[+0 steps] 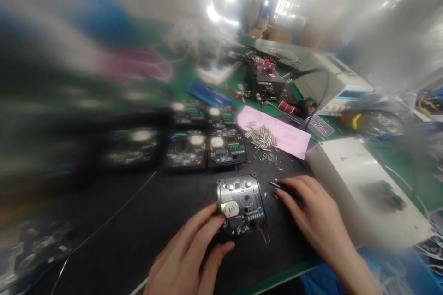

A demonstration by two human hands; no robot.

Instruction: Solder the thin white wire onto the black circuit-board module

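Observation:
A square circuit board unit (247,193) in a black housing lies on the dark mat, with a white round part on it and red and green wires at its lower edge. My left hand (197,244) holds this unit at its left side, fingers on the edge and thumb near the lower corner. To the right, my right hand (311,207) rests low over the mat, thumb and forefinger apart. Small metal pins (274,185) lie right at its fingertips; whether one is touched I cannot tell.
More board units (226,147) stand in rows behind and left. A heap of metal pins (261,137) lies partly on a pink paper slip (290,140). At right are a white metal box (349,170) and a bench instrument (335,78). A black control box (265,85) stands farther back.

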